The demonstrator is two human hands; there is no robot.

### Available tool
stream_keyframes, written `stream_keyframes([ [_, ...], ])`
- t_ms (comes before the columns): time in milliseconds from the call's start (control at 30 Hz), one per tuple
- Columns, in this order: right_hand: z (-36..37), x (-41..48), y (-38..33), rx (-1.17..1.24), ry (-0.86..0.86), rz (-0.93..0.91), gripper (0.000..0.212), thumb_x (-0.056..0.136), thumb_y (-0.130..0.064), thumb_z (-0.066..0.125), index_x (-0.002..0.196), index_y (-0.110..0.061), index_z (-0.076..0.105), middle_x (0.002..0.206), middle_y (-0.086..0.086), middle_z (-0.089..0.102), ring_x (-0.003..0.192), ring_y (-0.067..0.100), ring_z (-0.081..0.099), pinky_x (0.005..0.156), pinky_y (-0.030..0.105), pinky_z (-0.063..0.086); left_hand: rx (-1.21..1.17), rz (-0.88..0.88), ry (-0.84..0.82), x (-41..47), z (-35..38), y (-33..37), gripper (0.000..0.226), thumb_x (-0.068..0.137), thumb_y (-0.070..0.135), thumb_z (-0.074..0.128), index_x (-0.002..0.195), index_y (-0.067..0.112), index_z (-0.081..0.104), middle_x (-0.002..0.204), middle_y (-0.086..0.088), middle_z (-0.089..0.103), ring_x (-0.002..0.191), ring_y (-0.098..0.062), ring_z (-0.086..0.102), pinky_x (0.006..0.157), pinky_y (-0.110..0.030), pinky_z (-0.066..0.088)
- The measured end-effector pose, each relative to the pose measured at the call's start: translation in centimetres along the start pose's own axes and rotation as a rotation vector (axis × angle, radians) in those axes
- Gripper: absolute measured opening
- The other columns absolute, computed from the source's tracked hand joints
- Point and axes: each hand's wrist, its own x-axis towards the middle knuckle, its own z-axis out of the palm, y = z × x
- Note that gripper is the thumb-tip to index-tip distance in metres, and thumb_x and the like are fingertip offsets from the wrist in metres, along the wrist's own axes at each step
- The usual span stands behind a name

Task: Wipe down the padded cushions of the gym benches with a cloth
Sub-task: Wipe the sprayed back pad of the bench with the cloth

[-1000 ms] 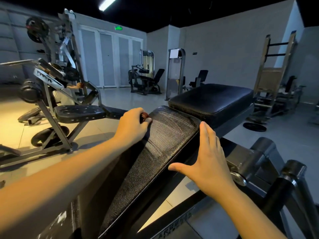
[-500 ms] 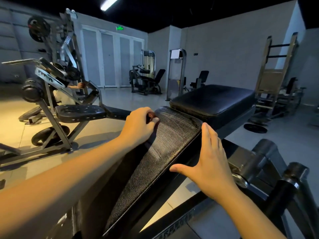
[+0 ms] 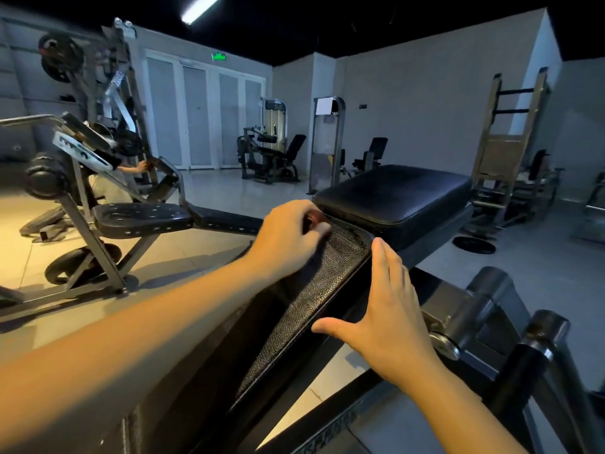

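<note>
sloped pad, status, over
Left hand gripping reddish cloth at top of sloped pad. Right hand open, flat against pad's right edge. Nothing lying on the pad.

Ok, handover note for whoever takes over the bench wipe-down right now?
Left hand grips a small dark-red wad, likely the cloth, at the top end of the inclined pad.
Right hand open, flat against that pad's right edge.
Done: cannot tell from the surface how much is wiped.
Left: likely the pad's length, then the flat cushion just beyond it.
</note>
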Motion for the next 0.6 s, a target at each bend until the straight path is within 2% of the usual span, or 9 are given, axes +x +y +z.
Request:
stream_keyframes([
  [100,0.1,0.1,-0.1,0.01,0.01,0.01,0.145,0.057,-0.085,0.07,0.16,-0.029,-0.016,0.166,-0.017,-0.007,0.156,0.015,-0.001,0.127,0.046,0.015,-0.024,0.257,-0.041,-2.3,0.4,3.0,0.014,0.094,0.029,0.07,0.099,0.015,0.068,0.093,0.003,0.065,0.088,-0.013,0.057,0.077,-0.027,0.044],
  [167,0.2,0.1,0.0,0.007,0.006,0.007,0.144,0.056,-0.086,0.067,0.16,-0.028,-0.015,0.166,-0.016,-0.007,0.156,0.015,0.0,0.127,0.045,0.016,0.025,0.194,-0.002,-1.0,0.7,1.8,0.017,0.095,0.029,0.068,0.099,0.013,0.067,0.095,0.0,0.065,0.09,-0.019,0.058,0.078,-0.032,0.044],
  [267,0.1,-0.2,0.0,0.017,0.002,0.001,0.143,0.054,-0.09,0.06,0.16,-0.028,-0.016,0.166,-0.016,-0.008,0.156,0.015,-0.001,0.127,0.044,0.014,0.109,-0.153,-0.002,2.8,0.4,-1.4,0.022,0.097,0.032,0.066,0.099,0.01,0.064,0.1,-0.008,0.066,0.098,-0.031,0.06,0.079,-0.037,0.042],
  [300,0.1,-0.2,0.0,0.021,-0.002,0.002,0.143,0.055,-0.089,0.061,0.159,-0.029,-0.017,0.166,-0.017,-0.01,0.156,0.014,-0.002,0.127,0.043,0.013,0.124,-0.197,-0.004,3.4,0.4,-1.7,0.023,0.097,0.032,0.065,0.098,0.009,0.063,0.101,-0.009,0.066,0.099,-0.033,0.06,0.078,-0.037,0.041],
  [367,0.0,-0.1,0.0,0.021,-0.009,0.007,0.144,0.057,-0.087,0.065,0.158,-0.03,-0.019,0.166,-0.018,-0.012,0.155,0.013,-0.005,0.128,0.044,0.012,0.091,-0.137,-0.009,2.8,0.6,0.2,0.021,0.096,0.033,0.067,0.095,0.012,0.063,0.097,-0.006,0.066,0.095,-0.029,0.059,0.076,-0.036,0.04],
  [500,0.1,0.0,0.0,0.027,0.014,0.001,0.144,0.06,-0.082,0.073,0.159,-0.03,-0.018,0.167,-0.017,-0.01,0.156,0.013,-0.004,0.128,0.045,0.012,-0.084,0.215,-0.051,-1.3,1.1,4.7,0.014,0.094,0.028,0.069,0.096,0.015,0.067,0.09,0.004,0.065,0.085,-0.011,0.056,0.075,-0.025,0.042],
  [533,0.1,0.0,0.0,0.027,0.011,0.001,0.144,0.06,-0.081,0.073,0.159,-0.03,-0.018,0.167,-0.017,-0.01,0.156,0.013,-0.004,0.128,0.045,0.012,-0.087,0.226,-0.034,-1.2,1.2,4.2,0.014,0.095,0.028,0.069,0.097,0.015,0.066,0.09,0.004,0.065,0.085,-0.011,0.056,0.075,-0.024,0.042],
  [600,0.1,-0.1,0.1,0.025,0.001,-0.003,0.143,0.061,-0.082,0.071,0.158,-0.031,-0.02,0.166,-0.019,-0.012,0.156,0.014,-0.005,0.127,0.043,0.012,-0.023,0.087,0.018,0.4,1.3,1.5,0.017,0.096,0.03,0.067,0.098,0.013,0.065,0.092,0.003,0.063,0.087,-0.015,0.057,0.075,-0.03,0.041],
])
